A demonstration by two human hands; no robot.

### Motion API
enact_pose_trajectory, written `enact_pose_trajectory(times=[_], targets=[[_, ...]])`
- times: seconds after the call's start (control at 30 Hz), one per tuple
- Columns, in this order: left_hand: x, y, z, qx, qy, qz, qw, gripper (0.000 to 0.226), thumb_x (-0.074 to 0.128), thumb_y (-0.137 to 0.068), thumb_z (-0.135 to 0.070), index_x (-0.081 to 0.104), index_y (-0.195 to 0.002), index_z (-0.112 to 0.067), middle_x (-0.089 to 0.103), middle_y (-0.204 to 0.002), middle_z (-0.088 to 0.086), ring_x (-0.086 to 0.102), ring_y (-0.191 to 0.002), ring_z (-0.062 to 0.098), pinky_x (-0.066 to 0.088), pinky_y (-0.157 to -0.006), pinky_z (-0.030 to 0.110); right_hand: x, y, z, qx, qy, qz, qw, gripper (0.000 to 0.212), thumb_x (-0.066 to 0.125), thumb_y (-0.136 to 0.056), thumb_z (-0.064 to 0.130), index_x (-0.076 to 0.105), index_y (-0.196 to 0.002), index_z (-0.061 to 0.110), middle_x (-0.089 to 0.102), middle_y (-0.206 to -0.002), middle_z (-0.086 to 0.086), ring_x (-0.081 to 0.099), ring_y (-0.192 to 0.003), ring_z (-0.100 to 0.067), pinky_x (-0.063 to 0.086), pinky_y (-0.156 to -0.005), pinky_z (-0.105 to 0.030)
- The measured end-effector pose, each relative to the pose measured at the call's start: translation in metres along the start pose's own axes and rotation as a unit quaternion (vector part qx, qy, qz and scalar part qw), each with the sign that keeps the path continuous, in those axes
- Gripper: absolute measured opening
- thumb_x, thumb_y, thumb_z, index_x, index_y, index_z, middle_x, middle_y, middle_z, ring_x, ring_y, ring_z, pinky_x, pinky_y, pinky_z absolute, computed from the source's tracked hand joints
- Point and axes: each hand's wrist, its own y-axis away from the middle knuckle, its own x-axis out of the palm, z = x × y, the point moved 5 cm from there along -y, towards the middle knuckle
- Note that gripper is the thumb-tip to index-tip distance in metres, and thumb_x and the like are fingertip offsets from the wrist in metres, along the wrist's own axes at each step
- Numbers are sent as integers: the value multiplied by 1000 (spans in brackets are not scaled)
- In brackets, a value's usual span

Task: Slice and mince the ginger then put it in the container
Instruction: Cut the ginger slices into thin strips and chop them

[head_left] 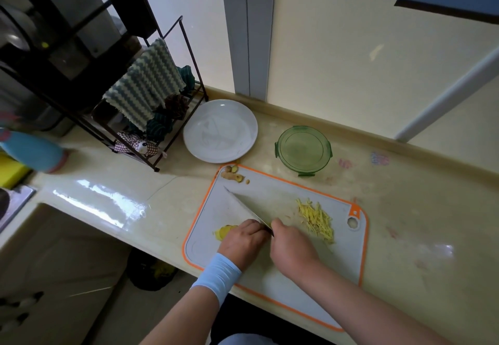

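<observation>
1. Your left hand point(244, 239) lies palm-down on the cutting board point(348, 263), fingers curled over the yellow ginger piece point(224, 231) and pinning it there — a pale blue wristband point(219, 274) wraps that wrist.
2. Your right hand point(293, 247) is closed around the handle of the knife point(251, 207); the handle itself is hidden in your grip. The broad blade runs away from your knuckles toward the far-left corner of the board, just beside your left fingers.
3. Just beyond your right hand lies the pile of ginger strips point(316, 219), loose on the board.
4. Far past the blade's tip, a few peel scraps point(232, 174) sit at the board's corner.
5. Well beyond your right hand, off the board, stands the green container point(303, 150) — closed with its lid, as far as you can tell.
6. Beyond your left hand is a white plate point(220, 130).
</observation>
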Motion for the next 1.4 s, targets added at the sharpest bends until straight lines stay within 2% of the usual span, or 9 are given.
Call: enact_pose_trajectory(times=[0.13,0.3,0.5,0.63,0.77,0.87,1.03,1.27,1.4], targets=[[2,1,1,-5,2,-6,1000,28,83,-67,4,74,-87,-12,67,-84,2,62,-78,21,53,-70,27,-1,21,-11,6,-24,-10,1000,11,41,-95,20,33,-88,23,61,-85,-8,61,-82,-34,35,-57,-34],[3,2,3,-10,4,-6,1000,29,84,-68,2,75,-91,-13,67,-86,2,61,-82,19,53,-72,26,9,37,-33,25,-27,4,999,13,40,-94,21,33,-84,25,45,-72,-1,55,-73,-31,32,-54,-35],[1,-1,1,-14,8,-2,1000,29,83,-65,6,73,-84,-14,66,-82,2,57,-81,18,49,-72,23,3,8,-3,10,2,-1,1000,7,39,-94,13,39,-94,20,62,-93,-11,63,-90,-34,35,-60,-33],[2,1,2,-20,4,1,1000,29,84,-65,3,73,-86,-13,66,-82,2,59,-77,20,51,-69,26,-2,15,-6,13,-18,-9,1000,11,40,-95,18,33,-88,21,62,-86,-9,62,-84,-34,35,-58,-33],[5,1,3,-19,0,-5,1000,28,85,-66,3,74,-87,-13,66,-83,3,61,-77,21,52,-68,27,5,36,-28,24,-22,-5,999,14,41,-95,20,34,-83,23,47,-69,-2,53,-68,-31,33,-52,-35],[5,2,2,-17,2,-4,1000,28,85,-67,3,75,-87,-13,66,-83,3,60,-79,20,52,-69,27,13,30,-28,30,-9,3,999,12,41,-94,19,34,-86,23,46,-73,-3,59,-76,-31,35,-54,-34],[3,2,1,-12,8,-10,1000,30,83,-66,6,73,-88,-12,65,-83,4,58,-77,20,50,-73,26,3,6,-7,16,-10,4,1000,13,42,-94,16,33,-90,24,61,-88,-10,63,-85,-34,36,-58,-32],[5,3,2,-18,2,-13,1000,29,84,-66,5,73,-89,-10,65,-85,5,57,-77,20,50,-69,27,3,37,-34,27,-42,7,999,16,42,-94,23,34,-80,23,50,-73,-2,55,-72,-30,40,-56,-36],[4,3,1,-18,4,-17,1000,28,83,-67,4,74,-89,-12,66,-86,4,56,-81,18,49,-73,25,11,22,-27,24,-23,8,999,12,41,-93,18,35,-84,23,56,-82,-7,59,-79,-33,36,-56,-34]])
